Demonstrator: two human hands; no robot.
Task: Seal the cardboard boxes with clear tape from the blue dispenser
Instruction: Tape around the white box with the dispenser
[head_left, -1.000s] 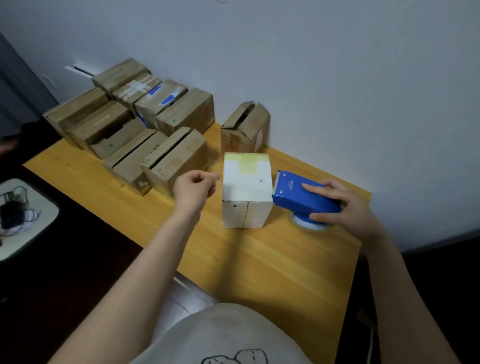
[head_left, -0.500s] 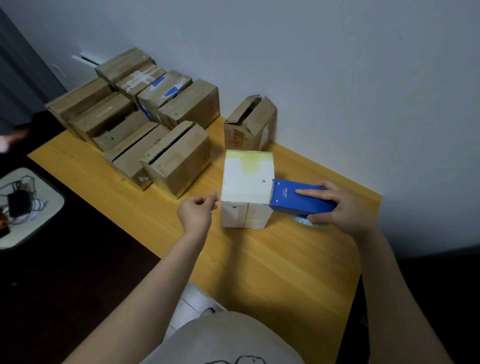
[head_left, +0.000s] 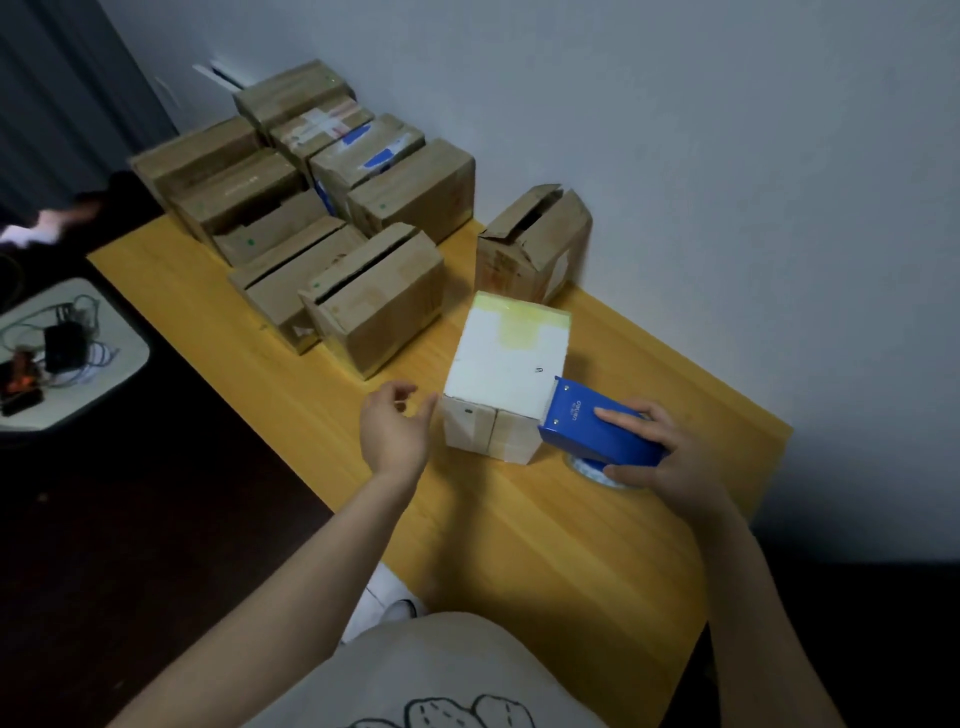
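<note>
Right hand (head_left: 670, 462) grasps the dispenser (head_left: 587, 426), its mouth at the box (head_left: 506, 358) top's near-right edge. Box top runs lengthwise toward the wall. Left hand (head_left: 392, 431), released, hovers just left.

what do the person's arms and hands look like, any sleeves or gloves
No sleeves show above the left hand or right hand, and neither wears gloves, a watch or rings. The pale shirt has a black line drawing.
</note>
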